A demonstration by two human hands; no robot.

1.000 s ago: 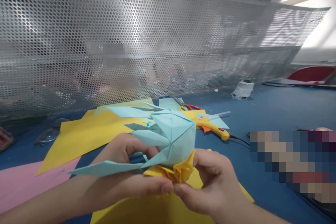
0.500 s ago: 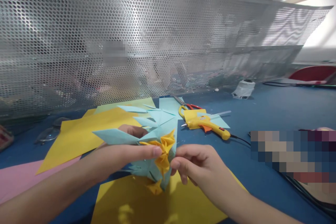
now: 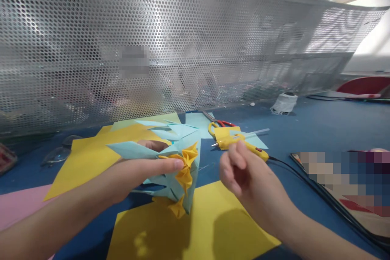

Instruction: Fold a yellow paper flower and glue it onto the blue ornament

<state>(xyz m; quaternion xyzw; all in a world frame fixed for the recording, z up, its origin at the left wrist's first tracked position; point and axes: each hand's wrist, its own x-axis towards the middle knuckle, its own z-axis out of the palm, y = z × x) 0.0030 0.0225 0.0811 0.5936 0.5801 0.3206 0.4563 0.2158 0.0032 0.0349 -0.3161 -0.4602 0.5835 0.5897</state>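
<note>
My left hand [image 3: 146,168] is closed on a light blue folded-paper origami piece [image 3: 175,150] with pointed petals. Its thumb presses by a small yellow origami flower [image 3: 187,170] on the near face; the other fingers are partly hidden behind the paper. Another yellow paper flower [image 3: 178,207] sits at the bottom edge. To the right, my right hand [image 3: 246,174] is raised off the origami with its fingers curled together. Faint thin strands [image 3: 207,167] show between that hand and the paper. Whatever the fingers hold is too small to make out.
Behind my right hand lies a yellow glue gun [image 3: 227,142] with a cord, beside scissors [image 3: 216,120]. Yellow paper sheets [image 3: 234,219] and a pink sheet [image 3: 24,203] cover parts of the blue table. Glasses [image 3: 57,154] lie left; a perforated metal screen [image 3: 183,40] stands behind.
My right hand has come away from the origami's right edge, moving right and up in front of the glue gun. My left hand has shifted slightly left and up with the origami.
</note>
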